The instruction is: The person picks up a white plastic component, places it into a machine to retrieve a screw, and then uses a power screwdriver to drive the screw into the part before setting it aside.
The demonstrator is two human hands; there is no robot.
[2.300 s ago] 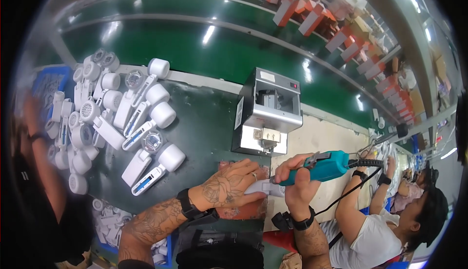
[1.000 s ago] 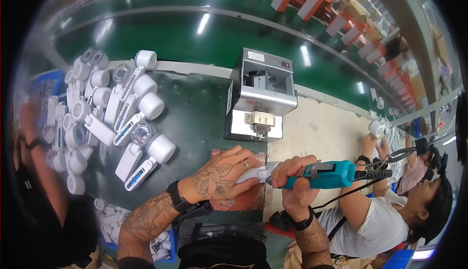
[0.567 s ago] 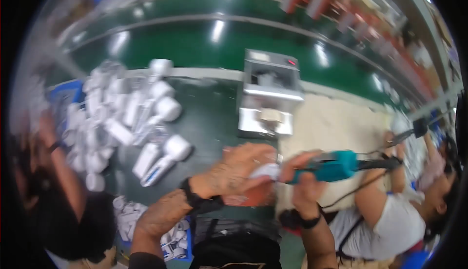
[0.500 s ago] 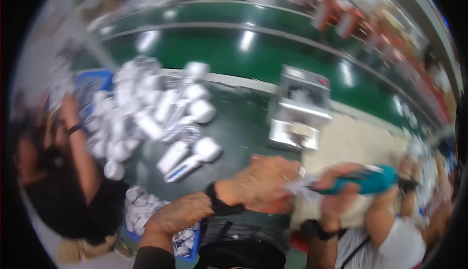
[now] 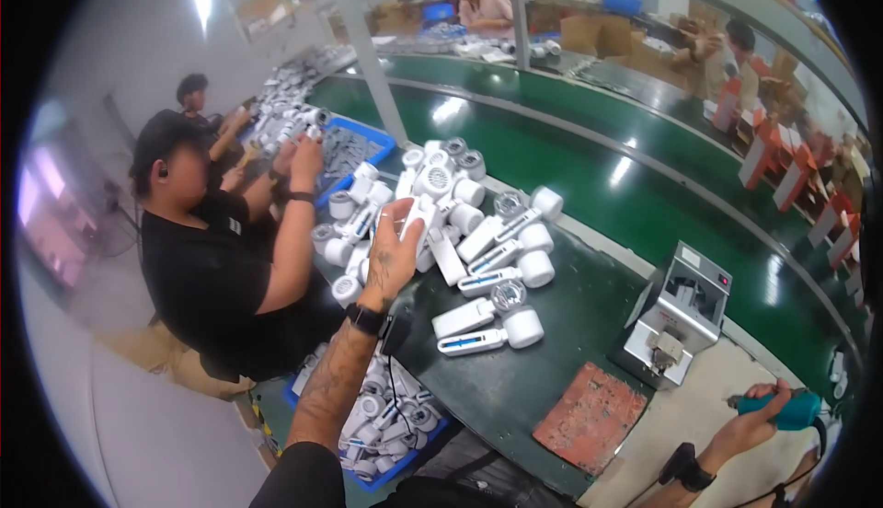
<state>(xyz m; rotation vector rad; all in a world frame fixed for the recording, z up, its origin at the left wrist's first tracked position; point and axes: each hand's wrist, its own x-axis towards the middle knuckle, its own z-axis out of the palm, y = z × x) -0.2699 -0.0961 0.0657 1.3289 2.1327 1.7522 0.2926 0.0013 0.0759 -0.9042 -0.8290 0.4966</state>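
My left hand reaches into a heap of white handheld fans on the dark green table. Its fingers and thumb close round a white fan piece at the heap's near side; part of that piece is hidden by the hand. At the lower right, my right hand grips a teal electric screwdriver, whose tip points left. A few fans lie at the heap's right edge, with round heads and handles, some showing a blue strip.
A silver screw feeder stands right of the heap, near a worn reddish mat. Below my left arm is a blue crate of white fan parts. Co-workers work at left, by a blue tray. A green conveyor runs behind.
My view has swung left. My hands were close together near the screwdriver tip; now the left is at the fan heap and the right, with the screwdriver, is far off to the right.
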